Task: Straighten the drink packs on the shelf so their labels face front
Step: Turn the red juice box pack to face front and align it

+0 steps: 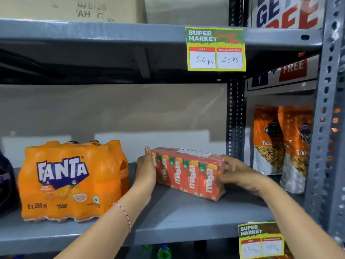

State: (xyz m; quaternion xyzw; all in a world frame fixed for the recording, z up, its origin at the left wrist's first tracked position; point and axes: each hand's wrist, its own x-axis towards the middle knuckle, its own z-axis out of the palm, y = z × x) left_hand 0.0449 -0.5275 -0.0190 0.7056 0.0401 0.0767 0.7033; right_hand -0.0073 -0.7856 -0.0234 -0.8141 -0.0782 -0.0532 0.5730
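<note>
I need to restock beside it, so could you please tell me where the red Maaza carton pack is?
Head view: red Maaza carton pack sits right of centre on the grey metal shelf, right of the orange Fanta bottle pack.

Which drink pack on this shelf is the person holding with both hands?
The red Maaza carton pack, gripped at its ends by the left hand and right hand. The orange Fanta pack to its left sits untouched, label forward.

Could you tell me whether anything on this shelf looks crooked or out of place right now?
Yes: the red Maaza pack sits at an angle, its right end nearer the shelf edge. The left hand and right hand grip its ends. The Fanta pack beside it faces front squarely.
</note>
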